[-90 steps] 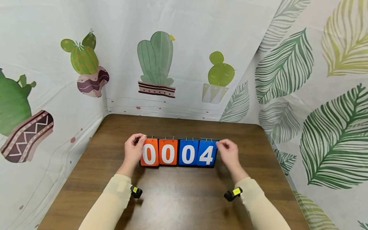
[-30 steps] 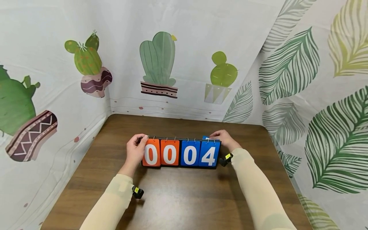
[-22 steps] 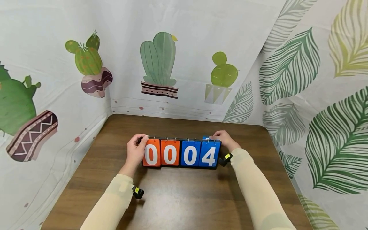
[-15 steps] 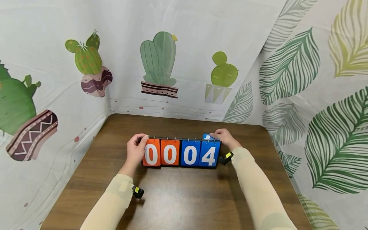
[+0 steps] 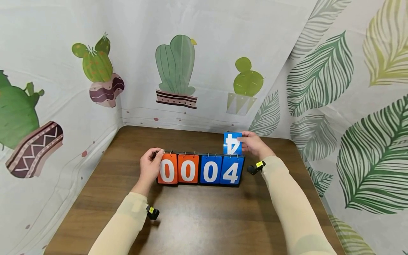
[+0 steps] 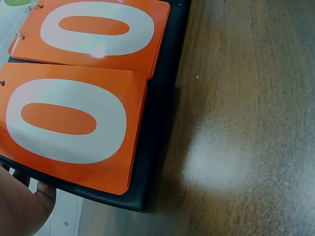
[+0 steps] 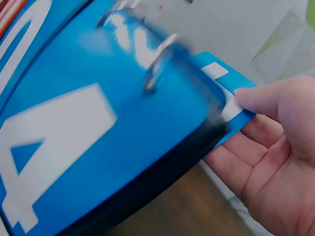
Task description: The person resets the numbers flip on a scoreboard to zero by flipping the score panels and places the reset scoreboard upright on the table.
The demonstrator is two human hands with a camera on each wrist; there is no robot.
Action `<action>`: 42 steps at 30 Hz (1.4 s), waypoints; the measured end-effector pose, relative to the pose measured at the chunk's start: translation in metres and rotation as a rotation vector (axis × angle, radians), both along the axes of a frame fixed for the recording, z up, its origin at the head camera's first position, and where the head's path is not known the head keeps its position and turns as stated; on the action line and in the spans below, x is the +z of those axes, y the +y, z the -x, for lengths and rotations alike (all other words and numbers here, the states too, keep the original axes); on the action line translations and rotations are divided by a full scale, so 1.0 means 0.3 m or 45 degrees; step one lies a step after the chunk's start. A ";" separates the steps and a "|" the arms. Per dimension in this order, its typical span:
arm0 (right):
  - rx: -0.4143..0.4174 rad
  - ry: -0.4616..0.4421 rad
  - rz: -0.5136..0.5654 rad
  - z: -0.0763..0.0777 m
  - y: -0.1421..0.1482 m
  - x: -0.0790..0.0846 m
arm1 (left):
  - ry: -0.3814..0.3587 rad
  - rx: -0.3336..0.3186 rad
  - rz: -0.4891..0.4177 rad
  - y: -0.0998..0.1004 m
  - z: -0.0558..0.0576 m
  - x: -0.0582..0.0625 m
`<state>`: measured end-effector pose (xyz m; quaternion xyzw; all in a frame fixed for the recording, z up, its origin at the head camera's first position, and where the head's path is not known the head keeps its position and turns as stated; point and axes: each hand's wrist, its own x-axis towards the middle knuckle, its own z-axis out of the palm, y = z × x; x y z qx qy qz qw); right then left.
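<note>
A flip scoreboard (image 5: 199, 170) with a black backing stands tilted on the table. Two orange cards (image 5: 187, 170) and two blue cards (image 5: 230, 171) hang from its rings, reading 0004. At its upper left corner, my left hand (image 5: 149, 166) grips the edge with the thumb in front; most of the fingers are behind it. My right hand (image 5: 254, 143) pinches a blue number card (image 5: 231, 140) by its side, raised above the top edge and showing an upside-down 4. The right wrist view shows the thumb on this card's face (image 7: 236, 105) and fingers beneath.
The brown wooden table (image 5: 191, 219) extends around the scoreboard. A white cloth printed with cacti (image 5: 175, 67) hangs behind it, and a leaf-patterned cloth (image 5: 322, 74) hangs on the right. Each wrist carries a small black camera (image 5: 153, 213).
My right hand has moved from the scoreboard's right edge to behind its top, then upward, raising the blue card into view. My left hand keeps its grip.
</note>
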<state>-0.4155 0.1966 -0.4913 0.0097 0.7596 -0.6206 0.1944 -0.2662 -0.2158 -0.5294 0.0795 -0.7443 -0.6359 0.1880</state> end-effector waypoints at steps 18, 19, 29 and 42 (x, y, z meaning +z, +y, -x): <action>0.315 0.100 0.236 -0.090 -0.031 0.271 | 0.000 0.001 0.007 -0.005 0.019 -0.030; 0.339 0.112 0.227 -0.100 -0.030 0.280 | 0.007 0.003 0.008 -0.008 0.027 -0.046; 0.599 0.307 0.040 -0.224 0.021 0.323 | 0.056 0.034 -0.007 -0.029 0.068 -0.116; 0.788 0.804 -0.273 -0.425 0.045 0.280 | 0.087 -0.003 0.013 0.000 0.011 -0.014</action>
